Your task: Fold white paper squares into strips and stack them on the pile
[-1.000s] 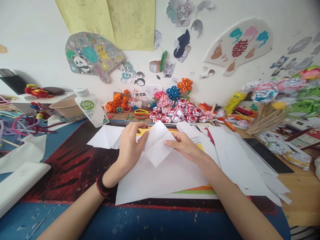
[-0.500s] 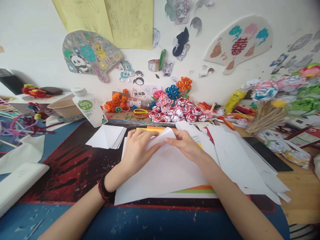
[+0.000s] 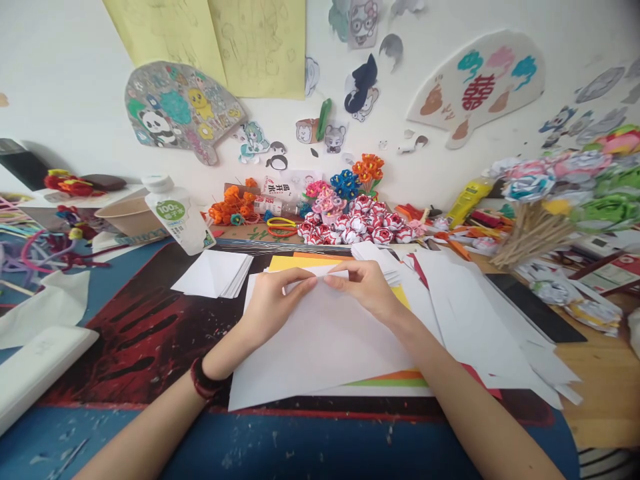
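Between my two hands is a small white sheet of paper (image 3: 327,272), bent over, its edge pinched near the middle. My left hand (image 3: 277,297) grips it between thumb and fingers, and my right hand (image 3: 365,287) pinches it from the other side. The thumbs nearly meet. Part of the paper is hidden behind the fingers. Beneath the hands lies a large white sheet (image 3: 325,353), with coloured sheets (image 3: 395,381) showing under its edge. Left of my left hand is a stack of white paper squares (image 3: 213,273); another white stack (image 3: 373,255) lies behind my right hand.
White papers (image 3: 480,320) spread to the right over a black flat object (image 3: 535,307). Red-and-white paper flowers (image 3: 360,223) line the back, with a white bottle (image 3: 177,213) at back left. A long white case (image 3: 45,373) lies at the left edge.
The small sheet was held up as a flat, creased diamond; it has since been folded over and lowered. My hands have come closer together along its edge.
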The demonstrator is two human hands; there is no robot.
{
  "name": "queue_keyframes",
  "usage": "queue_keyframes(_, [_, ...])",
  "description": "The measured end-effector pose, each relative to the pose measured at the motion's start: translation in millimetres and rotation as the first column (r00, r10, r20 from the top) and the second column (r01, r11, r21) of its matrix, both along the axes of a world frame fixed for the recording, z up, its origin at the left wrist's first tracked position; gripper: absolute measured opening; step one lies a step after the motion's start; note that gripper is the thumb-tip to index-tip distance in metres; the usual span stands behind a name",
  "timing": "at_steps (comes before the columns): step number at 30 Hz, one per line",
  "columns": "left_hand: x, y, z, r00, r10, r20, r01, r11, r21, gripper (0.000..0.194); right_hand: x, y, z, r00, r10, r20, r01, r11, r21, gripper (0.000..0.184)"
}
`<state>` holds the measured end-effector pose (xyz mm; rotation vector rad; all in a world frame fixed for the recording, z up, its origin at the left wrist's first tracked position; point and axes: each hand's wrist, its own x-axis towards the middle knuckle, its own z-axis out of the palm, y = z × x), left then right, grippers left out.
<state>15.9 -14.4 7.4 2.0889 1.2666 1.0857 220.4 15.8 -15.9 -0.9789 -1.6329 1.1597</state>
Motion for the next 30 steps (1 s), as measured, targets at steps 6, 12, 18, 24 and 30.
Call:
queue_keyframes(6, [-6,9,-4.6,0.994,0.027,0.103,-0.011,0.989,-0.146,0.028,5,1,0.7,0.995,-0.084,-0.05,0.08,0.995,-0.064,0.034])
queue_keyframes(12, [-11,12,-2.2,0.996,-0.047,0.076,0.059,0.984,-0.17,0.025,7,0,5.2,0.992,-0.123,-0.011,0.123,0.992,-0.01,0.035])
queue_keyframes(18, [0,3,0.2,0.989,-0.064,-0.131,0.066,0.998,0.015,0.019,3,-3,7.1,0.984,-0.1,0.15,0.07,0.978,0.196,0.027])
queue_keyframes(24, [13,-6,-3.6,0.983,-0.013,-0.181,0.013,1.0,0.0,0.016,-6,-12,11.7,0.973,-0.08,0.216,-0.011,0.921,0.39,0.016])
queue_keyframes(30, [19,-4,-5.7,0.99,0.011,-0.138,-0.02,0.998,-0.062,0.019,-10,-19,13.3,0.972,-0.104,0.211,-0.01,0.878,0.478,0.015])
